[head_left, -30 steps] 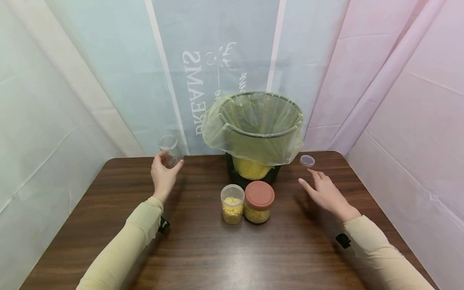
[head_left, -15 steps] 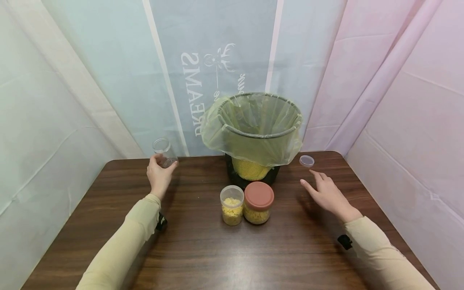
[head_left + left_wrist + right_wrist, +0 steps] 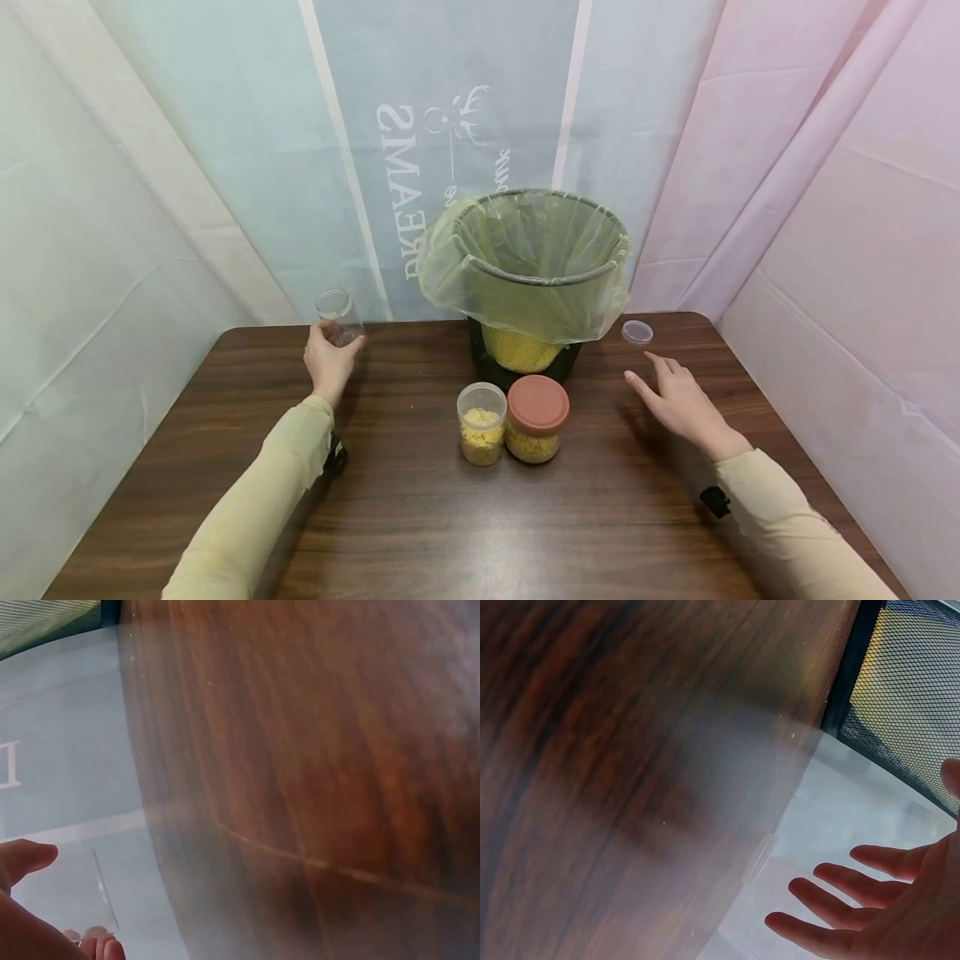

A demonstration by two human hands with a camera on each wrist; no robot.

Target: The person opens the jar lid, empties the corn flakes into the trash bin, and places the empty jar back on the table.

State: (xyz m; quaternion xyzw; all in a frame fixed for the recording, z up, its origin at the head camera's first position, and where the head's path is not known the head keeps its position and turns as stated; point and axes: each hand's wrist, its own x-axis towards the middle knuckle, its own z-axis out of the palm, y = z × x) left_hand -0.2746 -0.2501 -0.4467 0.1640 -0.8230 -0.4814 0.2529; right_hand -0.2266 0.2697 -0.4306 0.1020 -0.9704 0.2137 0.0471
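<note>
At the far left of the table, my left hand (image 3: 330, 357) holds a clear, see-through jar (image 3: 335, 305) with no lid on it, thumb on one side and fingers on the other. In the left wrist view, that hand's thumb (image 3: 34, 856) stands apart from the fingertips, with a faint jar edge between them. My right hand (image 3: 684, 408) hovers at the right with spread, mostly straight fingers and holds nothing. Just beyond its fingertips lies a clear round lid (image 3: 637, 332). The right wrist view shows the same hand (image 3: 885, 900) palm and fingers, stretched out.
A mesh bin (image 3: 517, 350) with a yellowish bag (image 3: 525, 304) over its rim stands at the back middle. Before it are an open jar (image 3: 482, 433) of yellow bits and a jar with a reddish lid (image 3: 537, 406). Fabric walls (image 3: 855, 250) surround the wooden table (image 3: 420, 533).
Over the past second my left hand and the clear jar have shifted slightly left. My right hand has drifted a little to the right. The bin and the other jars stay put.
</note>
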